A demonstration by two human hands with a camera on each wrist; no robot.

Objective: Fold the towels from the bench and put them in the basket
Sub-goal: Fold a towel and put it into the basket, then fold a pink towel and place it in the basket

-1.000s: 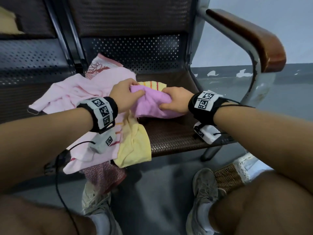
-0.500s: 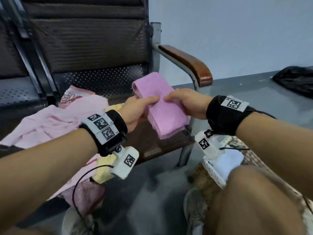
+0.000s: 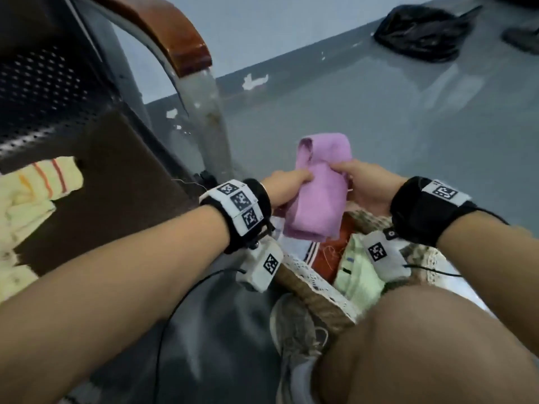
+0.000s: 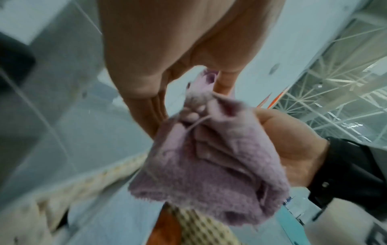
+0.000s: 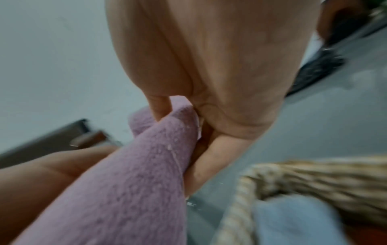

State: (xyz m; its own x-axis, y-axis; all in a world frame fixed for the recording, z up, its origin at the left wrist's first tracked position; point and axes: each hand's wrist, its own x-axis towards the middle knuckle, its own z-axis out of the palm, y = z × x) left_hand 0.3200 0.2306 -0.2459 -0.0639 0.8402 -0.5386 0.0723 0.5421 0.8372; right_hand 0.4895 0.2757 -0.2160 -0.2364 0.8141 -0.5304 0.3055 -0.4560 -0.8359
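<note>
A folded purple towel (image 3: 319, 193) hangs in the air above the woven basket (image 3: 309, 295), which stands on the floor by my right knee. My left hand (image 3: 287, 185) pinches its left edge and my right hand (image 3: 361, 182) pinches its right edge. In the left wrist view the towel (image 4: 209, 174) shows its stacked folded layers, held between my left hand (image 4: 167, 92) and the right hand. In the right wrist view my right hand (image 5: 188, 126) grips the towel (image 5: 134, 182) beside the basket rim (image 5: 293, 174). A yellow striped towel (image 3: 35, 185) lies on the bench seat (image 3: 122, 182).
The basket holds folded towels: a light green one (image 3: 358, 275), an orange one (image 3: 329, 252) and a white one with stripes. The bench's wooden armrest (image 3: 172, 30) and metal leg (image 3: 210, 123) stand left of the basket. A black bag (image 3: 423, 30) lies on the grey floor.
Both hands lifted the folded purple towel off the bench seat and carried it right, past the armrest, to above the basket. The view swung right and down with it.
</note>
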